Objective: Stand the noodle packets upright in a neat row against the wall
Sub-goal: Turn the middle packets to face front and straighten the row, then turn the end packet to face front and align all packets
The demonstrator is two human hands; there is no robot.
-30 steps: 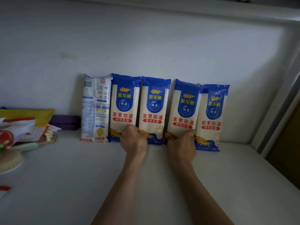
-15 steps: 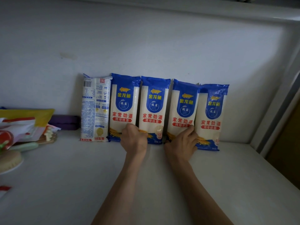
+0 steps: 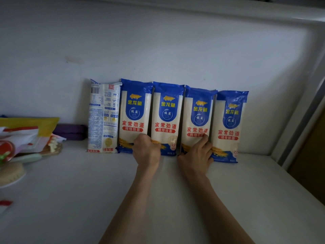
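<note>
At the far left a heap of yellow and red crinkled food wrappers lay on the white matte countertop, well apart from the work. Next came the row against the white painted wall: a glossy plastic noodle packet turned back-side out, showing small print and a barcode, then four flat, oblong blue-and-white noodle packets, the first, second, third and fourth, all standing on their short ends and leaning on the wall, edges touching or slightly overlapping. The left hand was curled at the foot of the first and second packets, pressing where they met; whether it gripped either I cannot tell. The right hand lay with fingers spread, flat across the foot of the third and fourth, pushing rather than holding. This looked like a final squaring of the bases, since the film seemed slippery and the tops stepped down unevenly rightward.
</note>
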